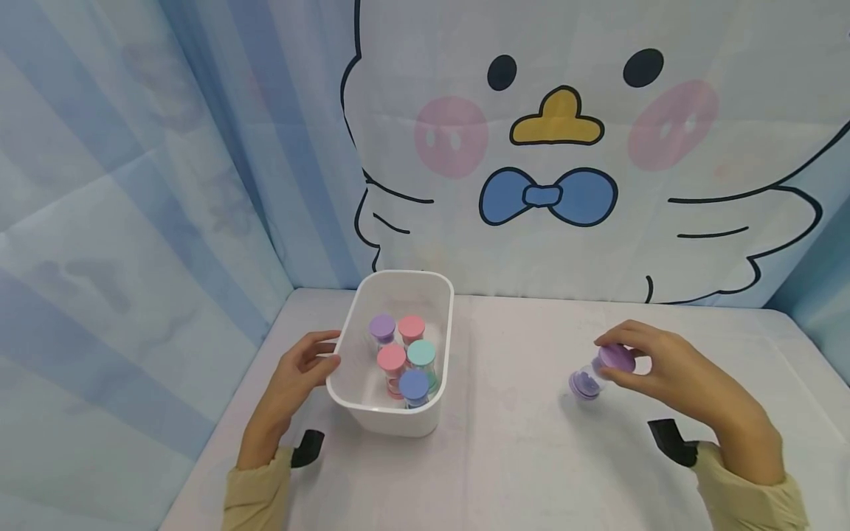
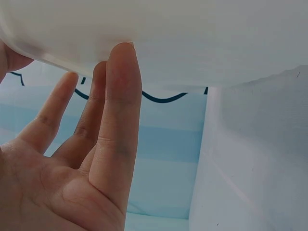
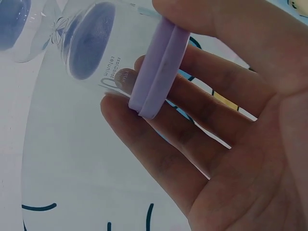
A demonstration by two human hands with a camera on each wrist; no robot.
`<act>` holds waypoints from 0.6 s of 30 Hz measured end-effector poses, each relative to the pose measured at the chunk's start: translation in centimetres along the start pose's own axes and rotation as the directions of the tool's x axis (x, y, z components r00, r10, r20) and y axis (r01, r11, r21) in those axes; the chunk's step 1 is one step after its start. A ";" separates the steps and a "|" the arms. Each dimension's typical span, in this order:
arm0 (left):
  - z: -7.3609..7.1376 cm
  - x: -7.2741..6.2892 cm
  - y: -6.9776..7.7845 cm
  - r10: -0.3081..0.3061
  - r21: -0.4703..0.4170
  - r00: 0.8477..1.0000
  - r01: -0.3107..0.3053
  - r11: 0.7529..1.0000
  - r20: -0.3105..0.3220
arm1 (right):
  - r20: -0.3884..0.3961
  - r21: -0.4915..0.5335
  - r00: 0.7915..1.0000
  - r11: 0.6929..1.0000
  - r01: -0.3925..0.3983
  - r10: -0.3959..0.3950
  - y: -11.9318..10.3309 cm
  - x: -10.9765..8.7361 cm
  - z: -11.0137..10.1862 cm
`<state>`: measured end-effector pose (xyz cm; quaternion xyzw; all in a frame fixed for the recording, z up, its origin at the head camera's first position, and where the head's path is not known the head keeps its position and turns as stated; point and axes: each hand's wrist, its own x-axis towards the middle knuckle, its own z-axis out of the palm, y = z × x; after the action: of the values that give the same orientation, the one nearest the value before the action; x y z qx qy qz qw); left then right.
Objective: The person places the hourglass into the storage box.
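My right hand (image 1: 657, 365) pinches the purple cap of a sand timer (image 1: 586, 383) with thumb and fingers over the right side of the table. The timer is tilted, its far end pointing left and down. In the right wrist view, purple sand (image 3: 91, 43) and "10 minutes" lettering show in its clear tube. On the left, my left hand (image 1: 295, 380) touches the outside of a white bin (image 1: 398, 422); its fingers are fairly straight against the wall in the left wrist view. Inside the bin stand several sand timers, with purple (image 1: 381, 325), pink (image 1: 392, 357), mint (image 1: 421, 352) and blue (image 1: 415, 384) caps.
A pale table (image 1: 511, 442) lies beneath both hands. Behind it hangs a cloth with a cartoon face and blue bow tie (image 1: 548, 196). A blue striped curtain (image 1: 133, 221) borders the left side. Black straps (image 1: 672, 441) stick out at the wrists.
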<state>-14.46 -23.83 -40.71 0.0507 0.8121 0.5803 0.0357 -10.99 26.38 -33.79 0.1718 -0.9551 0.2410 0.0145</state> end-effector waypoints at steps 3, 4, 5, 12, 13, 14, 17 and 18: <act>0.0 0.0 0.0 -0.001 -0.002 1.000 0.001 1.000 0.000 | 0.003 0.001 1.000 1.000 0.000 0.000 -0.3 0.2 0.0; 0.0 0.0 0.0 -0.001 -0.002 1.000 0.001 1.000 -0.001 | 0.004 0.001 1.000 1.000 0.002 -0.002 -0.3 0.3 0.1; 0.0 0.0 0.0 -0.001 -0.002 1.000 0.001 1.000 0.000 | 0.001 -0.003 1.000 1.000 0.006 -0.006 -0.4 0.4 0.1; 0.1 -0.1 0.3 -0.006 0.007 1.000 0.006 1.000 -0.005 | -0.059 -0.047 0.994 0.995 0.087 -0.090 -1.0 0.9 0.3; 0.1 -0.1 0.3 -0.005 0.008 1.000 0.006 1.000 -0.006 | -0.059 -0.044 0.994 0.995 0.090 -0.093 -1.1 1.0 0.3; 0.1 -0.1 0.3 -0.006 0.006 1.000 0.006 1.000 -0.005 | -0.062 -0.045 0.993 0.995 0.094 -0.096 -1.3 1.1 0.3; 0.1 -0.2 0.3 -0.004 0.007 1.000 0.004 1.000 -0.007 | -0.070 -0.038 0.992 0.994 0.105 -0.108 -1.7 1.4 0.3; 0.1 -0.2 0.3 -0.003 0.008 1.000 0.004 1.000 -0.007 | -0.074 -0.036 0.991 0.993 0.113 -0.115 -1.9 1.5 0.3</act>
<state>-14.27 -23.69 -40.45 0.0473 0.8146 0.5772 0.0336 -11.75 24.20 -33.05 0.2164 -0.9462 0.2308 0.0673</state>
